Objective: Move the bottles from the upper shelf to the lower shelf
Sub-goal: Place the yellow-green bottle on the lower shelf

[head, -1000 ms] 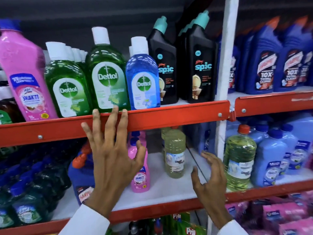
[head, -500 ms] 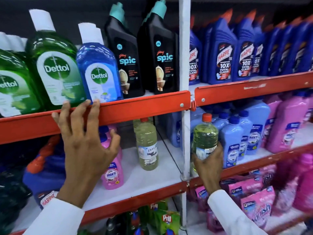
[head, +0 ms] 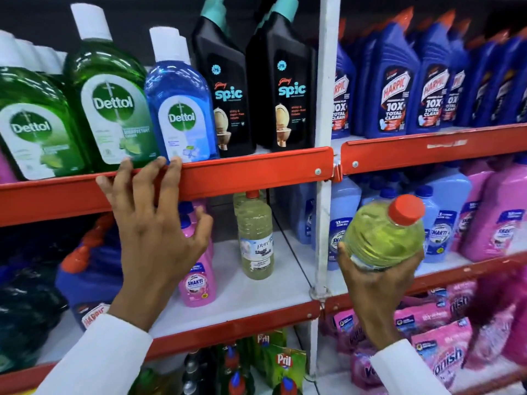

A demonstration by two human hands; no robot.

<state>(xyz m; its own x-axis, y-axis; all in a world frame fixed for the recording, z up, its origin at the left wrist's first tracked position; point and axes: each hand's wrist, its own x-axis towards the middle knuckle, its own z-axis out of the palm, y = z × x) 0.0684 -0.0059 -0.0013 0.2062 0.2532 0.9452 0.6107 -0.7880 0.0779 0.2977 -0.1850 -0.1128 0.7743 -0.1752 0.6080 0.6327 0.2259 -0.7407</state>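
My right hand (head: 373,283) grips a yellow-green bottle with a red cap (head: 385,232), tilted towards me in front of the right bay's middle shelf. My left hand (head: 154,232) rests open, fingertips on the red rail of the upper shelf (head: 251,175), just below the blue Dettol bottle (head: 179,98) and a green Dettol bottle (head: 111,106). A second yellowish bottle with a red cap (head: 255,238) stands upright on the white lower shelf (head: 256,297) of the left bay.
Black Spic bottles (head: 225,89) and blue Harpic bottles (head: 396,86) fill the upper shelf. Pink Shakti bottles (head: 198,277) and light blue bottles (head: 445,220) stand on the shelf below. A white upright post (head: 323,195) splits the bays. Pink Vanish pouches (head: 445,354) lie lowest.
My right hand has closed on the yellow-green bottle in the right bay, lifted it off its shelf and tilted it towards me. My left hand stays on the red rail.
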